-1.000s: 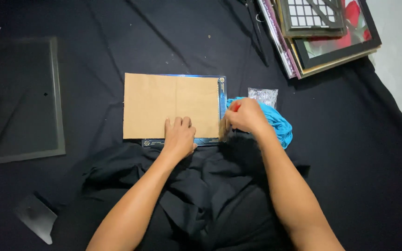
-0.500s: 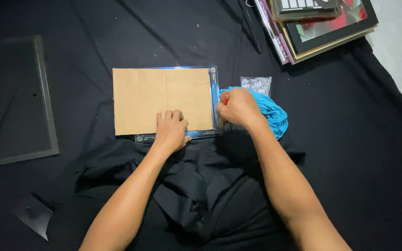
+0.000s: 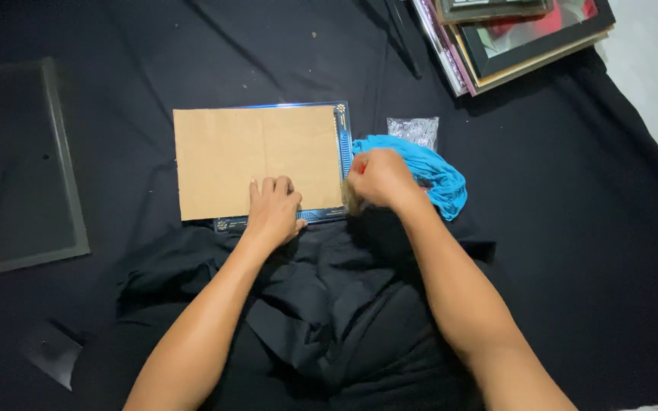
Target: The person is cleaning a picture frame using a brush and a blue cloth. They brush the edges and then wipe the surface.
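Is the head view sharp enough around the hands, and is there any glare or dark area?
Head view: left hand sharp on the brown board; right hand slightly blurred; black cloth swallows detail; pale floor bright.

- The left hand [image 3: 273, 209] is pressing flat on a brown cardboard sheet [image 3: 257, 160] lying in a blue frame [image 3: 342, 144].
- The right hand [image 3: 378, 179] is closing into a fist at the frame's right edge, beside a blue cloth [image 3: 436, 171].
- A stack of framed pictures [image 3: 519, 38] is sitting at the far right.
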